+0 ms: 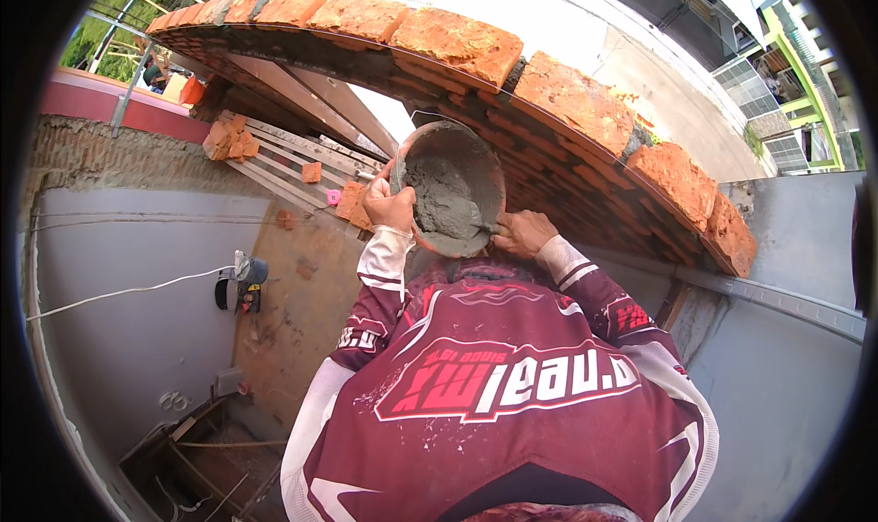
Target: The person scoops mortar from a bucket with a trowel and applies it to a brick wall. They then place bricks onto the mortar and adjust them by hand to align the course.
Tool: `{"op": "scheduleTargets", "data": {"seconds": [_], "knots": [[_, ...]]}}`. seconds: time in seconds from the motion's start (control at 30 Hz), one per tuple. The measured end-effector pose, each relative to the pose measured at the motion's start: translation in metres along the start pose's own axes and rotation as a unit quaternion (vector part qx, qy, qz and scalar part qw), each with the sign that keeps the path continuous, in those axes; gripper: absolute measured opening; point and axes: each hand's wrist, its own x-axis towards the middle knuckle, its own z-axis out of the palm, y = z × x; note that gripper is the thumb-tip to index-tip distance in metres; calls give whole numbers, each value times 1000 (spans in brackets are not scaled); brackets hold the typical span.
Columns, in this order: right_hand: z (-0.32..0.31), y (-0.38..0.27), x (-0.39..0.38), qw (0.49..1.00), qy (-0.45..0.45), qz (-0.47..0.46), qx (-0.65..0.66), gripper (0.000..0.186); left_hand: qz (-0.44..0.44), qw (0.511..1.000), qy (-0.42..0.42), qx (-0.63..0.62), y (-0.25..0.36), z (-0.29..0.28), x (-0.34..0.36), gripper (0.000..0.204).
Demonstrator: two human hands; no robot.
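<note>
A round bucket (497,170) of wet grey mortar (444,197) is tilted toward me against the inner side of the brick wall. My left hand (389,205) is closed on the bucket's left rim, thumb over the edge. On the opposite side, my right hand (526,233) is closed at the rim around what looks like a trowel (479,233); its mortar-coated blade lies in the mix and its handle is hidden in my fist. Just beyond the bucket runs the wall's top course of orange bricks (457,45), with grey mortar in some joints.
A thin string line (366,39) follows the top course. Left of the bucket, wooden planks (297,163) carry stacked bricks (230,140) and loose ones. Far below lies a floor (293,293); a bucket (251,271) hangs or stands by the grey left wall (137,248). A street lies outside.
</note>
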Motion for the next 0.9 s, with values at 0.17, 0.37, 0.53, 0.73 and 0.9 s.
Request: {"op": "scheduleTargets", "data": {"seconds": [0.17,0.37,0.53,0.73,0.9], "knots": [[-25,-4,-3,999,26,15,-21,34,-47,997,67,-15,-15,-5,-13,15],[-65,-30,-13,996,12,-54,-70,31,-59,989,137,-17,-23,-27,-29,38],[-109,-47,-16,979,-29,-133,151,34,-58,979,192,47,-32,-48,-34,36],[-137,-49,-6,962,264,14,65,30,-66,978,196,33,-42,-68,-35,22],[-117,-33,-70,966,240,50,88,34,-71,978,193,28,-37,-68,-37,21]]}}
